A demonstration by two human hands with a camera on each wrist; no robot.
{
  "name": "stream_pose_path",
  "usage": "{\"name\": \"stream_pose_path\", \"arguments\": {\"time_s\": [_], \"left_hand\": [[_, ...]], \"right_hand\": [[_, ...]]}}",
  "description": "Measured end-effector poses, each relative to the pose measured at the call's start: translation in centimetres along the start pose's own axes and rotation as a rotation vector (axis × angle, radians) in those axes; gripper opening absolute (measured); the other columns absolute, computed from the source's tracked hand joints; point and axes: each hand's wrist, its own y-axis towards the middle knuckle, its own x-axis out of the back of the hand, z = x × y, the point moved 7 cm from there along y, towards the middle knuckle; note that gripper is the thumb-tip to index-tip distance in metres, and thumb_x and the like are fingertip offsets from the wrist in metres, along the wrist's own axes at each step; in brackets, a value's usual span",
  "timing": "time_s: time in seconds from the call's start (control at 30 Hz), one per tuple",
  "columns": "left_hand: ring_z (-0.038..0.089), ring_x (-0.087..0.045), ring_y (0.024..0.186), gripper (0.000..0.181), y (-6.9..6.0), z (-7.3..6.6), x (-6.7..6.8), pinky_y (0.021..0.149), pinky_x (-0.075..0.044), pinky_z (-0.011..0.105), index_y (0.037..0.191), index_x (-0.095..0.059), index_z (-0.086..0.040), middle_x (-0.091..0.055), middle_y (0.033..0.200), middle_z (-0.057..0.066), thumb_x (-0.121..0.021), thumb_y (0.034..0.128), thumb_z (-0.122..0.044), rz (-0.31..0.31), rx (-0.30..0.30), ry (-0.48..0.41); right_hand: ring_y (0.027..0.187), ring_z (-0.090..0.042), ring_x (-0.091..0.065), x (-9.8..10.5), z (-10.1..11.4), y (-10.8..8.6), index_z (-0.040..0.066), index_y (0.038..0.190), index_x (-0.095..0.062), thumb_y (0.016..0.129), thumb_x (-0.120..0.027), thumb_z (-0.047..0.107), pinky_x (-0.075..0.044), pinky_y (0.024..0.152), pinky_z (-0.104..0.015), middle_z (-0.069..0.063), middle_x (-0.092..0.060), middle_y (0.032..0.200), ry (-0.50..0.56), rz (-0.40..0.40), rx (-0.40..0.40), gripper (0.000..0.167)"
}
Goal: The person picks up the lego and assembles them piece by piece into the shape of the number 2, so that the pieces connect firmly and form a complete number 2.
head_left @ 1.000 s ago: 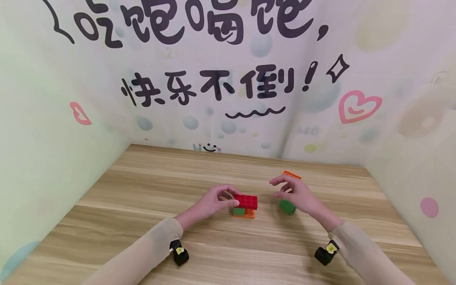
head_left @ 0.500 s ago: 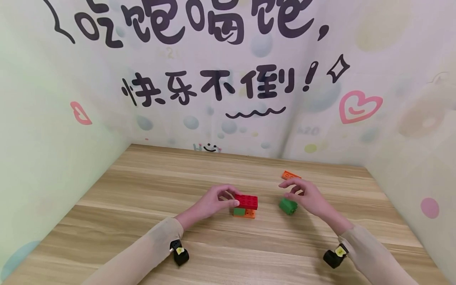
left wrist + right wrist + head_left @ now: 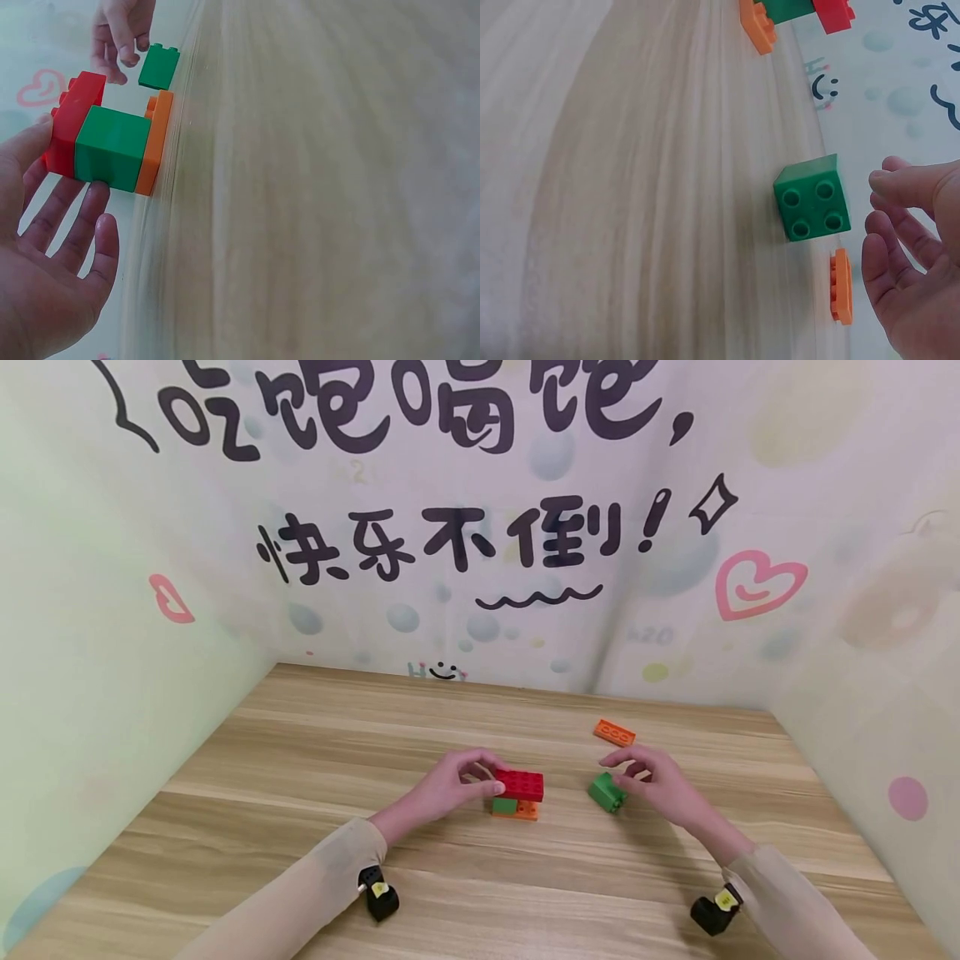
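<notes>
Near the middle of the wood-grained desk (image 3: 525, 868) stands a small stack of toy bricks (image 3: 517, 795): a red oblong plastic brick with studs (image 3: 520, 785) on top, a smooth-sided green plastic block (image 3: 111, 146) beneath its left end, and a flat orange studded base (image 3: 155, 146) at the bottom. It stands where it stood a second ago, and the person's left hand (image 3: 459, 781) has not shifted either; its grip pinches the red brick, thumb on the near side.

To the right, apart from the stack, a loose green plastic brick with four studs (image 3: 810, 199) lies on its side. It looked blurred half a second ago and is crisp now, perhaps turned slightly, though the earlier blur makes that hard to judge. The right hand (image 3: 660, 783) has drawn rightward from where it reached across this brick a second ago; now its grip is spread, thumb and loosely bent fingers around nothing, close above and beside the brick. The black camera on the right wrist (image 3: 714, 912) has moved right with the arm.

Farther back, a thin orange plastic plate (image 3: 615, 732), hollow underside up, was partly covered by that hand and now shows almost whole. Behind everything, the white backdrop with black lettering (image 3: 652, 635) is unchanged.
</notes>
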Motion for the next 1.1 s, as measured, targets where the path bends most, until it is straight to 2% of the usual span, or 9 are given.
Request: {"name": "stream_pose_path", "arguments": {"time_s": [0.27, 0.5, 0.77, 0.97, 1.1], "left_hand": [[0.020, -0.065, 0.101, 0.026, 0.0, 0.0, 0.0, 0.084, -0.054, 0.028, 0.115, -0.068, -0.013, -0.067, 0.118, 0.010, -0.072, 0.0907, -0.021, 0.002, 0.008, -0.005], [0.021, -0.064, 0.101, 0.026, -0.1, 0.0, 0.0, 0.084, -0.054, 0.028, 0.115, -0.068, -0.013, -0.067, 0.118, 0.010, -0.072, 0.0908, -0.021, 0.002, 0.004, -0.003], [0.021, -0.064, 0.100, 0.026, -0.1, -0.1, 0.0, 0.082, -0.054, 0.028, 0.116, -0.068, -0.013, -0.067, 0.118, 0.011, -0.072, 0.0910, -0.020, 0.003, 0.014, -0.010], [0.021, -0.064, 0.100, 0.026, -0.1, 0.0, 0.0, 0.079, -0.053, 0.028, 0.116, -0.068, -0.013, -0.067, 0.119, 0.011, -0.072, 0.0913, -0.021, 0.003, 0.022, -0.009], [0.020, -0.064, 0.099, 0.026, -0.2, -0.1, 0.0, 0.077, -0.053, 0.028, 0.116, -0.068, -0.013, -0.067, 0.119, 0.011, -0.071, 0.0914, -0.021, 0.000, 0.024, -0.013]], "right_hand": [[0.091, -0.008, -0.061, 0.3, -0.6, -0.6, 0.006, 0.118, -0.066, 0.094, -0.065, 0.008, -0.052, 0.072, -0.023, -0.017, -0.066, 0.120, -0.024, -0.018, -0.027, 0.024], [0.095, -0.023, -0.064, 0.2, -0.7, -1.0, 0.009, 0.115, -0.067, 0.093, -0.064, 0.002, -0.052, 0.074, -0.023, -0.013, -0.069, 0.117, -0.079, -0.007, -0.034, 0.024], [0.091, -0.016, -0.065, -0.2, -0.5, -1.4, 0.009, 0.116, -0.067, 0.091, -0.064, -0.002, -0.052, 0.071, -0.022, -0.016, -0.068, 0.120, -0.088, -0.004, -0.023, 0.028], [0.091, -0.010, -0.066, -0.6, 0.1, -1.7, 0.008, 0.120, -0.068, 0.089, -0.064, -0.006, -0.054, 0.072, -0.022, -0.017, -0.064, 0.124, -0.115, 0.009, 0.062, 0.035], [0.093, -0.013, -0.068, -0.7, 0.4, -1.7, 0.007, 0.121, -0.068, 0.086, -0.065, -0.010, -0.055, 0.075, -0.022, -0.018, -0.063, 0.125, -0.130, 0.015, 0.112, 0.039]]}}
